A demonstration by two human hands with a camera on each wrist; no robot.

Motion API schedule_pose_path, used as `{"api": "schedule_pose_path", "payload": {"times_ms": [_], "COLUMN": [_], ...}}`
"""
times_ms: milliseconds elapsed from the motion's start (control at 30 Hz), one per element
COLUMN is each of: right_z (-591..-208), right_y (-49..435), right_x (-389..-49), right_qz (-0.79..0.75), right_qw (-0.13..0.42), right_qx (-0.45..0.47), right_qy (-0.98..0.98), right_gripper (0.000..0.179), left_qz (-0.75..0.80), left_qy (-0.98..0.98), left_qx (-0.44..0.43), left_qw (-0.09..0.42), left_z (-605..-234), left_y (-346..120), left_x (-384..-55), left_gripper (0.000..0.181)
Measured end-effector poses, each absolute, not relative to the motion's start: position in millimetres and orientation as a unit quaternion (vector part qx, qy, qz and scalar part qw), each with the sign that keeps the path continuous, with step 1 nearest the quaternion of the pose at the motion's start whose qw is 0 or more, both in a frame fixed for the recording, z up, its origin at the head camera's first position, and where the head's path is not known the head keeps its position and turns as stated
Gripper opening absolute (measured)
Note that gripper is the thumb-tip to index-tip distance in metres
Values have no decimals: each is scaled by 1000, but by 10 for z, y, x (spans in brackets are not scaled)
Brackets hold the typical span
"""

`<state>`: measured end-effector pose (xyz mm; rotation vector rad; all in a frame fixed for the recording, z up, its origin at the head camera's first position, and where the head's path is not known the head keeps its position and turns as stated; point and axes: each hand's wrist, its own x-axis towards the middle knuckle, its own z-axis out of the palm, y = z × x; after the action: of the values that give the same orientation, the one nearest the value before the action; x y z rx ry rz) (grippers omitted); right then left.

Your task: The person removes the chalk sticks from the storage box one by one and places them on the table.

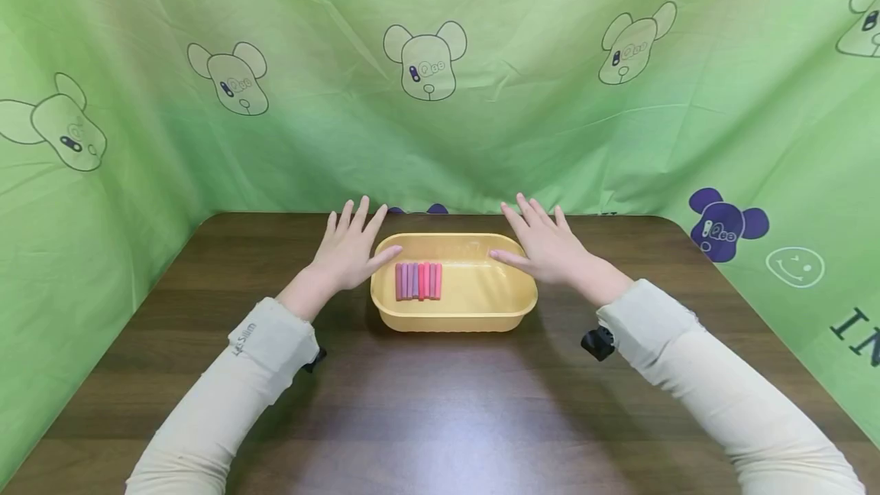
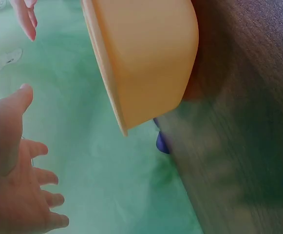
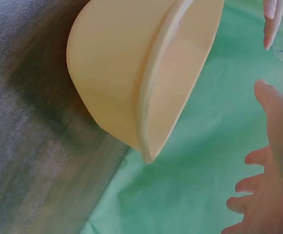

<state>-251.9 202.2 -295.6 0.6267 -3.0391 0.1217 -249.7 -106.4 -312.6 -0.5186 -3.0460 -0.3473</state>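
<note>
Yellow tub point(image 1: 454, 323) holds coloured sticks point(image 1: 418, 281), visible overhead but hidden in the left wrist view; left hand point(image 1: 346, 252) and right hand point(image 1: 553, 248) have fingers spread.

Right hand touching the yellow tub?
Apart. The right wrist view plainly shows green cloth between the right hand and the yellow tub.

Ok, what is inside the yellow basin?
Purple and pink sticks lie side by side in the left part of the yellow basin. Whatever is beneath them is covered; in the head view, the left hand and right hand hide small parts of the basin.
</note>
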Motion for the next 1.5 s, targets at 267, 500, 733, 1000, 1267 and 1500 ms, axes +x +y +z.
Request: {"api": "schedule_pose_path", "payload": {"times_ms": [267, 500, 733, 1000, 1267, 1500], "right_z": [-2871, -2781, -2773, -2832, -2911, -2992], "right_y": [1957, 1812, 1708, 1645, 1610, 1613], "right_x": [-2504, -2512, -2589, -2752, -2893, -3002], "right_qz": [69, 105, 163, 242, 320, 403], "right_qw": [38, 37, 26, -22, -123, -210], "right_qx": [235, 276, 312, 309, 264, 208], "right_qy": [-969, -955, -935, -920, -901, -866], "right_gripper": [73, 56, 43, 32, 37, 46], "left_qz": [-118, -141, -158, -180, -210, -213], "left_qy": [-976, -969, -961, -951, -939, -936], "left_qx": [-180, -191, -211, -238, -270, -279], "left_qw": [32, 61, 84, 80, 34, 11], "left_z": [-3056, -3040, -3132, -3300, -3451, -3529], "left_y": [-1085, -1128, -1220, -1308, -1337, -1334], "left_x": [-2451, -2447, -2447, -2458, -2484, -2502], "left_gripper": [72, 66, 51, 44, 46, 46]}}
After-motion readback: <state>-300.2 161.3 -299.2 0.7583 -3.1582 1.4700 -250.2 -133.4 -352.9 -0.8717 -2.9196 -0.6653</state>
